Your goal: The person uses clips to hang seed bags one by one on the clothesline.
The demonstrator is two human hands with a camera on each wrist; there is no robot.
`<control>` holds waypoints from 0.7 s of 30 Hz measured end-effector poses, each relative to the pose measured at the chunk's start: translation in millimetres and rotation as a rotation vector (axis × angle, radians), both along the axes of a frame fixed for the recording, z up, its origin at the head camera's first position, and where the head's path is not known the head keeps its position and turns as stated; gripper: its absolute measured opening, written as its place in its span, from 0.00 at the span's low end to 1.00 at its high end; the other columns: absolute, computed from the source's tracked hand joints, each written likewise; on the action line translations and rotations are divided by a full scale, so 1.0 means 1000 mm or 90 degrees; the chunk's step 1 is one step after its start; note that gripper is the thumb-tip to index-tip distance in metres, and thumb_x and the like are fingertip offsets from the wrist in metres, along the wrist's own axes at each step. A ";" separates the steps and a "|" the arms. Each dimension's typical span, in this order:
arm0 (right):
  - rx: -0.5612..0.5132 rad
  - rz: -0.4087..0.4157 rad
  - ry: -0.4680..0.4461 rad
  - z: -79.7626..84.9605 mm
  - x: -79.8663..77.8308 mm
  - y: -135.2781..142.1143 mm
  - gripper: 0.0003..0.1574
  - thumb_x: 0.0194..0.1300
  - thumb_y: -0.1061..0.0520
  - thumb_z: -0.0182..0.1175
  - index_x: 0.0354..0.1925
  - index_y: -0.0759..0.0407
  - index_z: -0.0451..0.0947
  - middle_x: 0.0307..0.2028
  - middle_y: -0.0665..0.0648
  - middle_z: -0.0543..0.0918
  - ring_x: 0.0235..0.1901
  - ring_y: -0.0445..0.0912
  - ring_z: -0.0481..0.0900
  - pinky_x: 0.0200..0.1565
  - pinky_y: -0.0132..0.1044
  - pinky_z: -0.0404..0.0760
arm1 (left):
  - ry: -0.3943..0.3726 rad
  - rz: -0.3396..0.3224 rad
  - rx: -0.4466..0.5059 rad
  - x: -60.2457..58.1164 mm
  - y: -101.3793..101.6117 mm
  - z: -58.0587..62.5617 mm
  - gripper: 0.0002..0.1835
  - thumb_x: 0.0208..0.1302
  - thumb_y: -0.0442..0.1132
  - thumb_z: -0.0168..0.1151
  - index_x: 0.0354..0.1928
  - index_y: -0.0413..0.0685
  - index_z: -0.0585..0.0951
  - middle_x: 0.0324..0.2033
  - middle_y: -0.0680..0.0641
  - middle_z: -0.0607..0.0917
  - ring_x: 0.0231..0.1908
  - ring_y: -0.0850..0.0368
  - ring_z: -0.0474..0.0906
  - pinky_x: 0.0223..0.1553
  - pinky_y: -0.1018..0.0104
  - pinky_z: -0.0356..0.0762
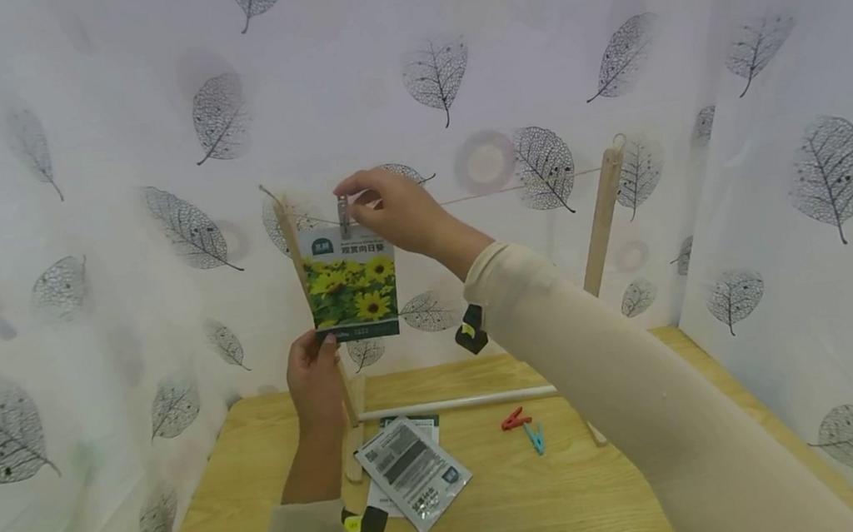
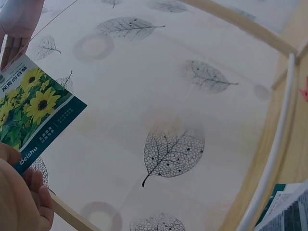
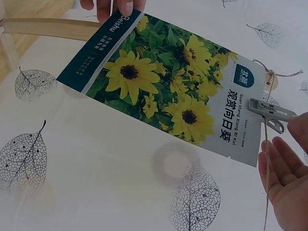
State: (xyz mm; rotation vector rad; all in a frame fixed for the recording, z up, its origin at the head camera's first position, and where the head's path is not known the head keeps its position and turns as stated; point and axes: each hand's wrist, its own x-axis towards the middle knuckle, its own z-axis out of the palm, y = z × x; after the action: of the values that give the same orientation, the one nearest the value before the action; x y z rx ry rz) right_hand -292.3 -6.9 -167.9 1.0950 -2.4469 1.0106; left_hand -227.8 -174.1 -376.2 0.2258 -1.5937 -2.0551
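Packet (image 1: 353,284) | we're likely clipping it to string (image 3: 267,207) | right hand (image 1: 399,205) pinches clip (image 1: 344,216); left hand (image 1: 315,383), below those fingers (image 1: 369,181), grips packet's bottom | next calls for gentle clip release

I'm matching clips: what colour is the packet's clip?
The clip is grey, best seen in the right wrist view.

The right sleeve (image 1: 590,337) blocks me from a lower stretch of the right post (image 1: 603,219). The left grip (image 1: 317,383) covers a bit of the flower packet (image 1: 352,280), whose finest print I can't read. The silver packet (image 1: 413,472) hides most of the green-and-white packaging (image 1: 433,426). The left wrist view cuts off the red clip (image 2: 304,90).
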 end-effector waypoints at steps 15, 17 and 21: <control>-0.070 -0.033 0.052 -0.006 0.001 0.010 0.19 0.77 0.54 0.54 0.61 0.56 0.77 0.58 0.55 0.79 0.56 0.44 0.78 0.57 0.31 0.78 | -0.052 0.033 -0.054 0.002 -0.009 -0.013 0.17 0.74 0.43 0.57 0.58 0.41 0.73 0.49 0.50 0.76 0.50 0.59 0.74 0.59 0.57 0.73; -0.080 -0.033 0.058 -0.007 0.002 0.012 0.18 0.77 0.54 0.54 0.60 0.57 0.78 0.57 0.55 0.80 0.55 0.44 0.78 0.57 0.31 0.78 | -0.063 0.034 -0.060 0.002 -0.010 -0.015 0.18 0.74 0.43 0.56 0.59 0.41 0.73 0.51 0.50 0.76 0.51 0.58 0.73 0.60 0.56 0.73; -0.101 -0.031 0.075 -0.010 0.005 0.016 0.17 0.76 0.56 0.55 0.59 0.58 0.78 0.56 0.56 0.80 0.55 0.44 0.78 0.57 0.32 0.79 | -0.068 0.037 -0.059 0.005 -0.011 -0.018 0.19 0.74 0.44 0.57 0.60 0.42 0.73 0.51 0.51 0.76 0.52 0.58 0.74 0.60 0.57 0.73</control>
State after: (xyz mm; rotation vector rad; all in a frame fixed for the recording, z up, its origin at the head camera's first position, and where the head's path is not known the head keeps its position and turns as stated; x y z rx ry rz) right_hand -287.2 8.8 -177.9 1.0092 -2.2481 1.0728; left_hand -223.3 -184.8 -393.7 0.3499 -1.7214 -1.9488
